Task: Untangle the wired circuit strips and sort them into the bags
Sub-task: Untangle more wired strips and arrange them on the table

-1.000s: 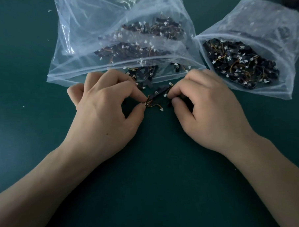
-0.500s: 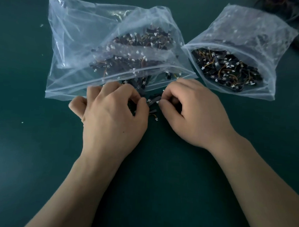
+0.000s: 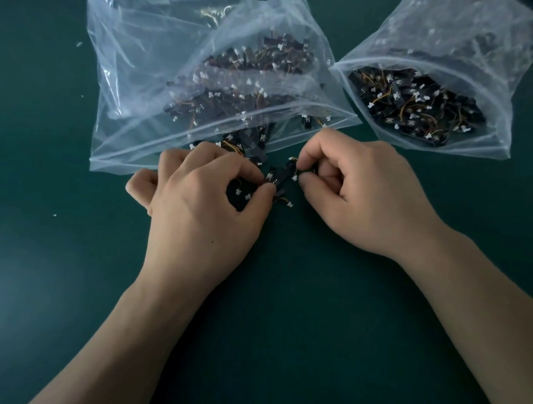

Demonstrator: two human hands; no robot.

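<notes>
Black strips (image 3: 277, 179) pinched between left hand (image 3: 204, 208) and right hand (image 3: 360, 196); clear bags (image 3: 136, 74) just beyond both.

It looked like an electronics assembly workbench: a dark green mat (image 3: 72, 285) underfoot, with clear zip bags (image 3: 142, 74) of small wired circuit strips (image 3: 416, 101) at twelve and two o'clock.

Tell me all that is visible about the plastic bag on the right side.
The right bag is clear, crinkled, bluish plastic lying on the dark green table. Its open mouth faces the person. Inside is a pile of black circuit strips with white connectors and yellow-orange wires. Neither hand touches it; its corner meets the left bag.
</notes>
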